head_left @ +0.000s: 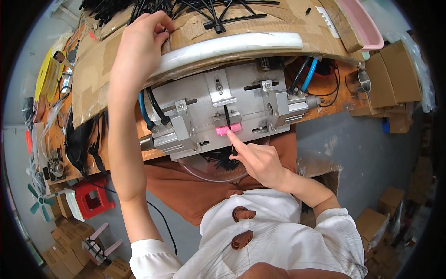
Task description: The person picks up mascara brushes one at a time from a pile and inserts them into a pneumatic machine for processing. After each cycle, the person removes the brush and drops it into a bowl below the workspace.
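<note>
A slim black plastic rod (pixel 227 114) lies across a bright pink block (pixel 229 129) at the front middle of a metal fixture (pixel 246 93). My right hand (pixel 261 163) has its index fingertip on the rod at the pink block. Its thumb and other fingers are curled round the rod's dark lower end. Farther up on the left, my left hand (pixel 147 35) is over the cardboard, beside a pile of black branched plastic parts (pixel 216 21). Its fingers are bent toward the thumb; anything between them is hidden.
Metal cylinders with blue and black hoses flank the fixture. A white padded strip (pixel 232 46) edges the cardboard (pixel 93 88). Below the fixture, a clear round container (pixel 190 172) with black parts sits at my lap. A metal cup (pixel 357 83) stands at the right, a red stool (pixel 93 197) at the left.
</note>
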Demonstrator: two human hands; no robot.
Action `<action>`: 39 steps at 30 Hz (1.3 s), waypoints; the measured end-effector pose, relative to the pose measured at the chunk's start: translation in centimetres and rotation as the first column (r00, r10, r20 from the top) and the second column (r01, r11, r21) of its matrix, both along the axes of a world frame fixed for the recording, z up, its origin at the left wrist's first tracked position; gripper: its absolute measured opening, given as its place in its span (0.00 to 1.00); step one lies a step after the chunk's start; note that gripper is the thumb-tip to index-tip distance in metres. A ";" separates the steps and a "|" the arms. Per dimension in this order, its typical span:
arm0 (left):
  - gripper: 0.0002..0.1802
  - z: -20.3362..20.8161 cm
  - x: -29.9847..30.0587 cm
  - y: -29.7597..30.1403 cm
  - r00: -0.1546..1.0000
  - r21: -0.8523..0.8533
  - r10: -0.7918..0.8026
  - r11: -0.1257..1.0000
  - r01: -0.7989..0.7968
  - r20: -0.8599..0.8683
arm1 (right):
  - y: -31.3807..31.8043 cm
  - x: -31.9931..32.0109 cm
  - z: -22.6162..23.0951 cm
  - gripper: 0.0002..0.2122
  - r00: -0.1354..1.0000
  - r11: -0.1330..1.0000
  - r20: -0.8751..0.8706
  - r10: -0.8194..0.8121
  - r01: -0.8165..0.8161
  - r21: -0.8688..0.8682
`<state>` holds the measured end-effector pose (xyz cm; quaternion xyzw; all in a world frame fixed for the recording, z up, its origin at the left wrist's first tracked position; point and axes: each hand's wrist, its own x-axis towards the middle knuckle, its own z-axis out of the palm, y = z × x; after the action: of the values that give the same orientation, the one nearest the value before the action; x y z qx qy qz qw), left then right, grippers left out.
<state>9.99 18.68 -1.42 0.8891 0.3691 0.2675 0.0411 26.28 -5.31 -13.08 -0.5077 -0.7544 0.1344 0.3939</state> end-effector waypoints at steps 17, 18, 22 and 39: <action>0.35 -1.9 -2.4 -14.2 0.960 -0.121 0.144 0.986 -0.118 0.239 | 19.0 5.9 12.4 0.10 0.934 0.980 0.357 0.000 -0.071 0.186; 0.40 -2.9 -2.5 -15.7 0.965 -0.090 0.162 0.985 -0.146 0.204 | 20.5 6.1 12.5 0.10 0.946 0.967 0.307 0.107 -0.171 0.188; 0.45 -6.7 -1.0 -21.4 0.990 -0.214 0.083 0.975 -0.057 0.114 | 18.7 6.9 19.3 0.11 0.999 0.908 -0.044 -0.003 -0.015 -0.419; 0.37 -9.6 2.3 -22.0 0.986 -0.135 0.083 0.985 -0.103 -0.145 | 4.0 5.8 9.6 0.15 0.959 0.989 -0.283 0.030 0.014 0.149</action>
<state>12.28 -3.32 -11.01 0.8821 0.4305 0.1796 0.0660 32.03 -1.26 -3.50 -0.4490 -0.6999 0.1507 0.5346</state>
